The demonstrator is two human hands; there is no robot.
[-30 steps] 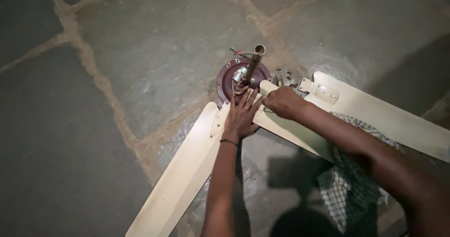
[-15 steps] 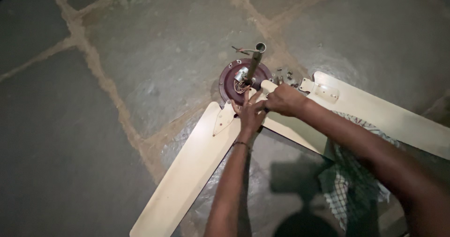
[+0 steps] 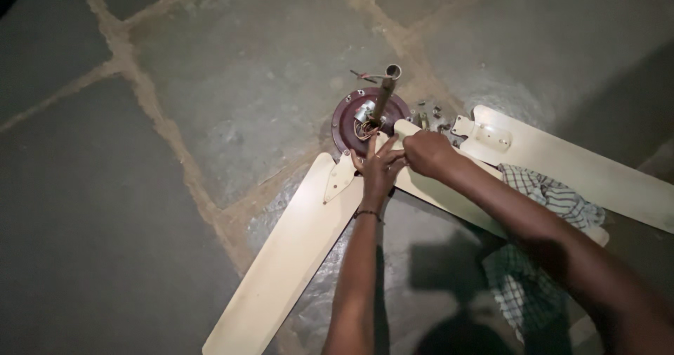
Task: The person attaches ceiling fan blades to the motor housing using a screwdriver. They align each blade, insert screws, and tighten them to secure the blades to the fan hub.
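Stone floor w/ sandy joints lying under everything. Left hand (image 3: 378,167) pressing spread fingers on the cream fan blade (image 3: 295,250) by the maroon motor hub (image 3: 370,118). Right hand (image 3: 427,151) closing on the middle blade's (image 3: 449,197) root, grip partly hidden. Checked cloth (image 3: 544,190) lying beside right forearm.

A dim scene lit by one source near the camera: light pools on the grey stone-slab floor (image 3: 267,95) around the maroon round metal fan motor (image 3: 370,120), falling off to near black at the corners. The cream fan blade (image 3: 295,250) glares pale. Forearms cast soft dark shadows below. Focus is slightly soft, with grain in the dark areas.
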